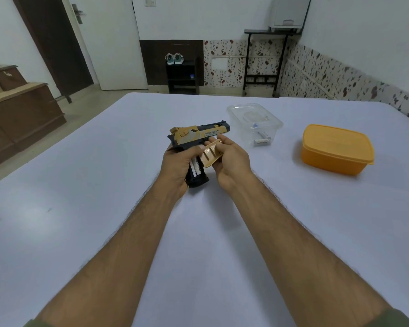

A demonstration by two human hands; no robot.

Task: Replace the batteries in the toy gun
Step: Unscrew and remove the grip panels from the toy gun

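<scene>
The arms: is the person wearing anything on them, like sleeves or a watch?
Both arms are bare almost all the way up. Olive-green sleeve edges show at the bottom corners, on the left arm and the right arm. The left hand and right hand have no gloves, and no watch shows.

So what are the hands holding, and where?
The left hand grips the toy gun by its handle. The right hand holds the tan battery cover by its edges.

We find the toy gun [198, 135] held above the table [104, 208], centre. Right of the gun sits an open container [254, 121] with batteries [261, 141] inside. Farther right of the gun stands a lidded box [335, 149].
</scene>
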